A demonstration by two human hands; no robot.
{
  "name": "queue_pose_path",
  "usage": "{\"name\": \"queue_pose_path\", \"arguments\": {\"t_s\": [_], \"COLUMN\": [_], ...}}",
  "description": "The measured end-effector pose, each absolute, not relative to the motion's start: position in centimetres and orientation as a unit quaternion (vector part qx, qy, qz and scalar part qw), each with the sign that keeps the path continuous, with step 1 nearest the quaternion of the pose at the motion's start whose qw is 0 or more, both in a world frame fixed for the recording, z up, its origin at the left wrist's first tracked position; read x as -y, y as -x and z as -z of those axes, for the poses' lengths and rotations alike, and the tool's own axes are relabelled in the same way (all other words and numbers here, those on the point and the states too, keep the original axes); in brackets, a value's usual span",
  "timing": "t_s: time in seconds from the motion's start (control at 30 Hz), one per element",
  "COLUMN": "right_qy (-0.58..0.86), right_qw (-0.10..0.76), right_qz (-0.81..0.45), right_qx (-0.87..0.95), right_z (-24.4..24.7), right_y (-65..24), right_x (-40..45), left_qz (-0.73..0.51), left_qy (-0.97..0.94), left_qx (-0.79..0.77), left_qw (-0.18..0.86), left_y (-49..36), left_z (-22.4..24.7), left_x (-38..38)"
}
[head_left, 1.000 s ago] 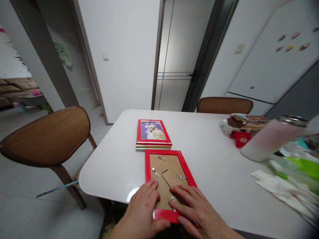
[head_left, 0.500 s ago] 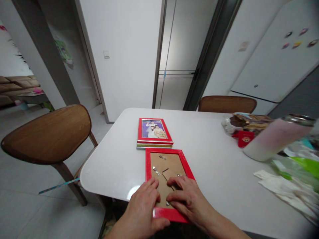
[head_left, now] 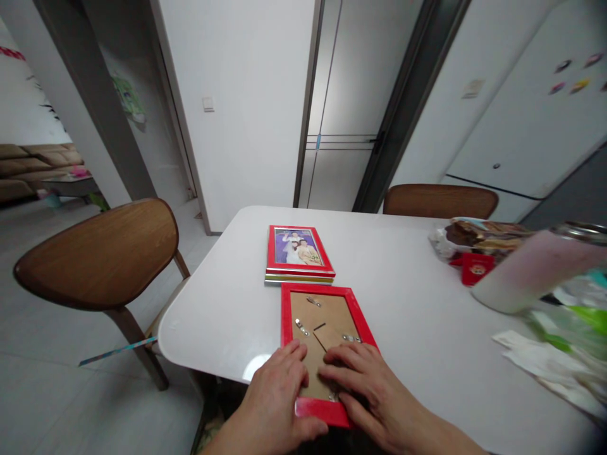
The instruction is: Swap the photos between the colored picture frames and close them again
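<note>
A red picture frame lies face down at the table's near edge, its brown backing board upward with a folded-in stand outline and several small metal clips around it. My left hand grips the left side, fingers over the rim and thumb along the near rim. Curled over the lower right of the board is my right hand, its thumb by the lowest clip, which is partly covered. Just beyond lies a stack of frames, topped by a red-framed photo of people.
On the white table, a pink and white bottle stands at the right. Around it are a red packet, a plastic-wrapped package, white cloth and green plastic. Wooden chairs stand left and behind.
My right hand has shifted slightly down and right over the board, uncovering the right-hand clip. My left hand keeps its hold. The whole view has shifted a little.
</note>
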State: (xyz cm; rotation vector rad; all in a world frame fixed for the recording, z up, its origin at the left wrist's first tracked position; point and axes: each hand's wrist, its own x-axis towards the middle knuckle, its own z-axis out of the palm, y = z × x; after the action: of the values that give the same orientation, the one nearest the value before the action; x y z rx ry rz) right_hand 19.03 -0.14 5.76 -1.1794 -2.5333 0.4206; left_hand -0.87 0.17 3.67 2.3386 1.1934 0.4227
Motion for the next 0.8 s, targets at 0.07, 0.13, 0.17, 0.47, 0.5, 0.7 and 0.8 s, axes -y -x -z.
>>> {"name": "queue_pose_path", "arguments": {"t_s": [0.07,0.13,0.17,0.47,0.5,0.7,0.8], "right_qy": [0.444,0.476,0.490,0.486,0.484,0.496,0.497], "right_qw": [0.176,0.189,0.188,0.181,0.180,0.173,0.167], "right_qz": [-0.145,-0.130,-0.119,-0.110,-0.112,-0.115,-0.115], "right_qx": [0.867,0.849,0.843,0.848,0.849,0.843,0.844], "right_z": [-5.3,-5.0,-4.8,-4.0,-4.1,-4.4,-4.6], "right_y": [-18.1,-17.1,-16.6,-15.1,-15.2,-15.1,-14.9], "right_x": [-0.7,-1.8,-2.4,-4.9,-4.8,-4.4,-4.1], "left_qz": [-0.161,-0.168,-0.171,-0.175,-0.175,-0.171,-0.170], "left_qy": [-0.855,-0.857,-0.857,-0.855,-0.855,-0.853,-0.853], "left_qx": [-0.432,-0.428,-0.427,-0.423,-0.423,-0.426,-0.428], "left_qw": [0.237,0.233,0.232,0.245,0.245,0.247,0.246], "left_y": [0.9,1.0,1.0,0.8,0.8,0.9,0.9], "left_z": [-3.5,-3.4,-3.4,-3.5,-3.5,-3.6,-3.7], "left_x": [-0.2,-0.2,-0.3,-0.3,-0.3,-0.4,-0.3]}}
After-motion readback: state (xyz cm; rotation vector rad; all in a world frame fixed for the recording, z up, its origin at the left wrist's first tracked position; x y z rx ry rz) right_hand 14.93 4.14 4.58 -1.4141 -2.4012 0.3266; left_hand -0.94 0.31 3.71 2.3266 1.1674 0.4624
